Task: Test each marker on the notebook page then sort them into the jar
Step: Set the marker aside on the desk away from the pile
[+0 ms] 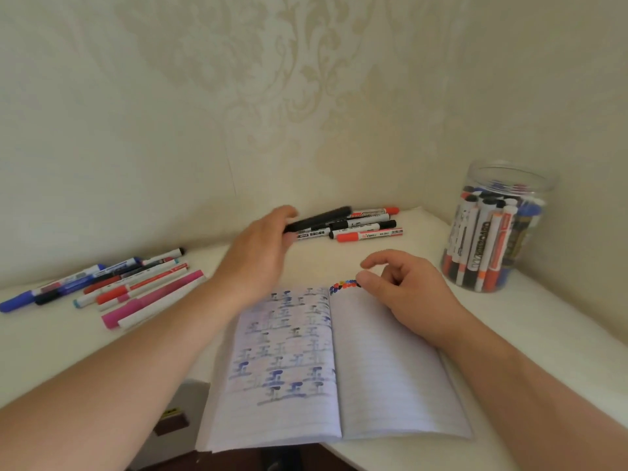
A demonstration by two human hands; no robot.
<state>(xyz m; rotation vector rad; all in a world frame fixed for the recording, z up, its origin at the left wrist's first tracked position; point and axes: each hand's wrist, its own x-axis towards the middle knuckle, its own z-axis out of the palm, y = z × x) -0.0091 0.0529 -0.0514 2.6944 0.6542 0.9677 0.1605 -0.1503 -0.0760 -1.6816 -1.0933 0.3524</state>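
Note:
An open lined notebook (384, 372) lies on the white table, its left page showing bled-through blue marks and a row of red, blue and black dots (345, 286) along the top of the right page. My left hand (258, 253) grips a black marker (321, 217), lifted just above the pile of markers at the back (367, 229). My right hand (404, 290) rests on the notebook's right page near the dots, fingers loosely apart and holding nothing. A clear plastic jar (492, 229) at the right holds several upright markers.
A second pile of red, blue, pink and black markers (112, 283) lies at the left of the table (560, 321). The patterned wall stands close behind. The table's front edge curves under the notebook, with a dark object (171, 419) below it.

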